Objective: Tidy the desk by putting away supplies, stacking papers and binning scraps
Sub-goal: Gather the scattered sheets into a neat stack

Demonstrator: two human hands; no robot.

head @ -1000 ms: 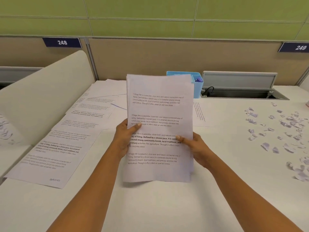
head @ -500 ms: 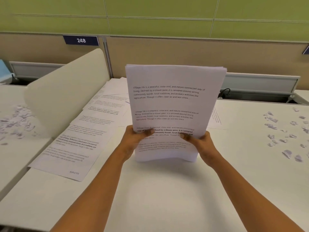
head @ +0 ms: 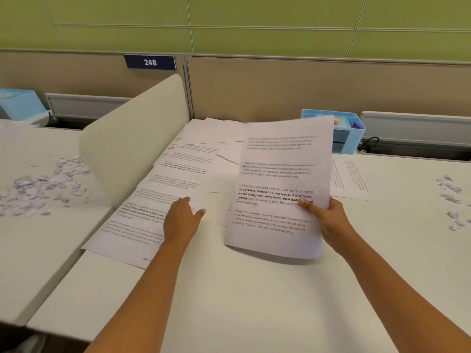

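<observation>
My right hand (head: 325, 220) grips a stack of printed papers (head: 280, 184) by its right edge, thumb on the front; the stack stands tilted with its lower edge near the white desk (head: 229, 289). My left hand (head: 182, 220) is off the stack, fingers spread, reaching over loose printed sheets (head: 163, 197) that lie overlapping along the desk's left side. One more printed sheet (head: 354, 179) lies flat behind the stack on the right. Torn paper scraps (head: 451, 197) are scattered at the desk's right edge.
A cream divider panel (head: 132, 138) stands left of the loose sheets. Beyond it the neighbouring desk holds many paper scraps (head: 43, 184). A light blue organiser (head: 346, 133) sits at the back by a cable slot (head: 418, 151). A beige partition wall closes the back.
My left hand has let go of the stack and moved left over the loose sheets. The stack, now held by the right hand alone, has shifted right and lower.
</observation>
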